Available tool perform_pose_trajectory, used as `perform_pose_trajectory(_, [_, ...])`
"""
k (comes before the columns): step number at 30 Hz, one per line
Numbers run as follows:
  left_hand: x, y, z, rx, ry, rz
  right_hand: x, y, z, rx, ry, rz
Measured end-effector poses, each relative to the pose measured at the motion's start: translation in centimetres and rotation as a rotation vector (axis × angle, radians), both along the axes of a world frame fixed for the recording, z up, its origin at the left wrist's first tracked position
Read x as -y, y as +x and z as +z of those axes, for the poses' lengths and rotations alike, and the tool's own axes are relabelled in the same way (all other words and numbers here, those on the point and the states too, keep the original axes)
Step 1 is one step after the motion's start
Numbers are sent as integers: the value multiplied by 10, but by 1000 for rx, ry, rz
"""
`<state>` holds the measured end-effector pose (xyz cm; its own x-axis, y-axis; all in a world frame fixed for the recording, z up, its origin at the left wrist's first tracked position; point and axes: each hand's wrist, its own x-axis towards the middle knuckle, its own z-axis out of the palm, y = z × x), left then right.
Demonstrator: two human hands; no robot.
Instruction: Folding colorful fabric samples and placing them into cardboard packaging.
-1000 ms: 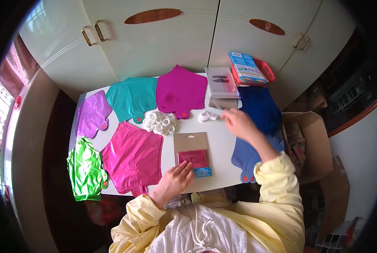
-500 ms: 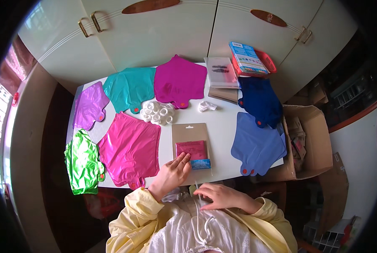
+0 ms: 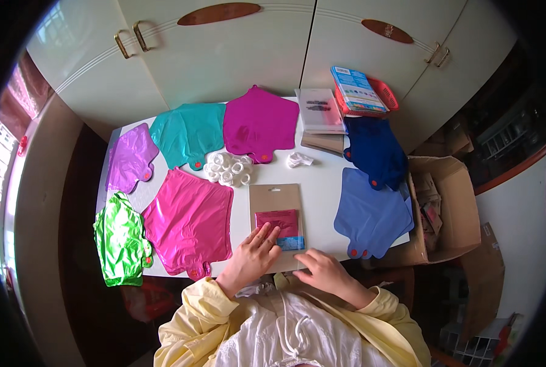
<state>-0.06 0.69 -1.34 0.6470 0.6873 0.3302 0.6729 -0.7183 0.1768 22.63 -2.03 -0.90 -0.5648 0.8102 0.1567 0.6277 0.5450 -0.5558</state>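
A folded magenta foil packet (image 3: 285, 220) with a blue lower band (image 3: 292, 243) lies on a brown card with a hang hole (image 3: 275, 199), near the middle front of the table. Clear plastic wrap seems to extend below the card. My left hand (image 3: 253, 257) rests flat, its fingertips pressing on the packet. Just right of the packet's lower end, over the table's front edge, my right hand (image 3: 328, 272) has its fingers stretched and slightly apart. I make out nothing held in it.
Flat foil balloons surround the spot: pink (image 3: 190, 223), green (image 3: 119, 238), purple (image 3: 132, 156), teal (image 3: 188, 134), magenta (image 3: 262, 122), navy (image 3: 377, 150), light blue (image 3: 371, 211). White rings (image 3: 227, 168), a red basket (image 3: 383, 95) and a cardboard box (image 3: 459, 211) are near.
My right hand has moved up and forward from my lap towards the packet's lower end. The clear strip beside it no longer shows. My left hand stays on the packet.
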Motion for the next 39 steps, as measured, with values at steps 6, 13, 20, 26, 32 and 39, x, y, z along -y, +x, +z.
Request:
perform_pose_trajectory(6, [-3,-1,2,12,-19,-21,-28,0,1,-98,85,-60])
perform_pose_trajectory(13, [-4,-2,8,-36,-17,-55,-35,6,-20,-123,164,-36])
perform_pose_trajectory(20, [-3,-1,7,-47,-27,-44,-37,4,-20,-178,173,-36])
perform_pose_trajectory(26, [2,6,11,-23,21,-15,-41,10,-22,-151,207,19])
perform_pose_trajectory(32, [22,37,-1,57,9,-22,-39,7,-19,-141,269,25])
perform_pose_trajectory(39, [23,57,-7,139,-98,129,-37,8,-18,-159,265,21])
